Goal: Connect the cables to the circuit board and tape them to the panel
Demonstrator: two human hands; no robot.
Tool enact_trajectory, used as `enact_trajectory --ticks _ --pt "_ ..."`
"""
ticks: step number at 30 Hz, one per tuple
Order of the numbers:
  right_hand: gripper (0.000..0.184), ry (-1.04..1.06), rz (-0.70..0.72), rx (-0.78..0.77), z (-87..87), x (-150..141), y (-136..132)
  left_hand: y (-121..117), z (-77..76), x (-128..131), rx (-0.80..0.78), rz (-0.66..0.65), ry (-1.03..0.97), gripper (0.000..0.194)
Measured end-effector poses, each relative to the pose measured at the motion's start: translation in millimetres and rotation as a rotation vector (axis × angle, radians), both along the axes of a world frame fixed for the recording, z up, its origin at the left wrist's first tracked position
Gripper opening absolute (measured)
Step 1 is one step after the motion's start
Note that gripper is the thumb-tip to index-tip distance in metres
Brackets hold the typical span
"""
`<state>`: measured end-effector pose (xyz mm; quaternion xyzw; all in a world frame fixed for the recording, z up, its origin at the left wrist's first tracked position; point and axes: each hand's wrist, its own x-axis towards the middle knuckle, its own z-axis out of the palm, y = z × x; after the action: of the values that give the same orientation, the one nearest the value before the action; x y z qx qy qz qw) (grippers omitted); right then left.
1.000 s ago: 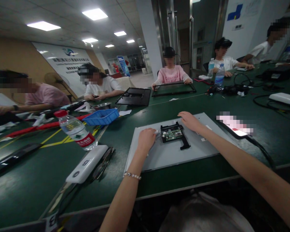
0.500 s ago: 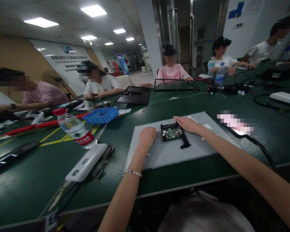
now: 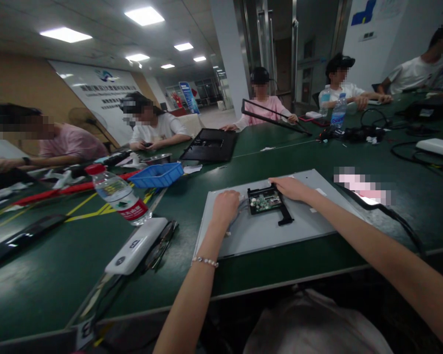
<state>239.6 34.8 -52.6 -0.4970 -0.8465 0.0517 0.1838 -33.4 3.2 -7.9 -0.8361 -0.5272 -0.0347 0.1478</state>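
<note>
A flat grey panel [image 3: 258, 239] lies in front of me, and on it rests a black plastic bracket [image 3: 286, 215] holding a green circuit board [image 3: 264, 202]. Beside the board's left edge is my left hand [image 3: 226, 205], its fingers curled closed; thin wires [image 3: 241, 205] run beneath and next to it, but its fingertips are hidden. My right hand [image 3: 290, 189] grips the upper right corner of the bracket, thumb and fingers bent around it. The undersides of those fingers are out of sight.
Left of the panel stand a water bottle [image 3: 120, 196], a white power bank [image 3: 136, 248], glasses [image 3: 160, 246] and a blue tray [image 3: 157, 175]. A lit phone [image 3: 365, 191] with a cable lies right. Across the table a co-worker holds a black frame [image 3: 276, 118] near a black cover [image 3: 208, 146].
My right hand's fingers have drawn in, more bent at the bracket's corner. My left hand has hardly moved. Across the table, the co-worker's black frame has tilted up on its left side.
</note>
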Motion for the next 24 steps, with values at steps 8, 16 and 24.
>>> enact_trajectory --ticks 8,16,24 --pt "0.053 -0.014 0.038 0.039 -1.7 5 2 -5 9.9 -3 -0.115 -0.067 -0.012 0.025" --pt "0.053 0.003 -0.001 0.031 -4.4 5 3 4 4.0 -2 -0.057 -0.104 0.019 0.027" --pt "0.05 -0.002 0.003 0.04 -3.3 3 1 1 -0.4 9 -0.01 0.013 -0.035 0.029"
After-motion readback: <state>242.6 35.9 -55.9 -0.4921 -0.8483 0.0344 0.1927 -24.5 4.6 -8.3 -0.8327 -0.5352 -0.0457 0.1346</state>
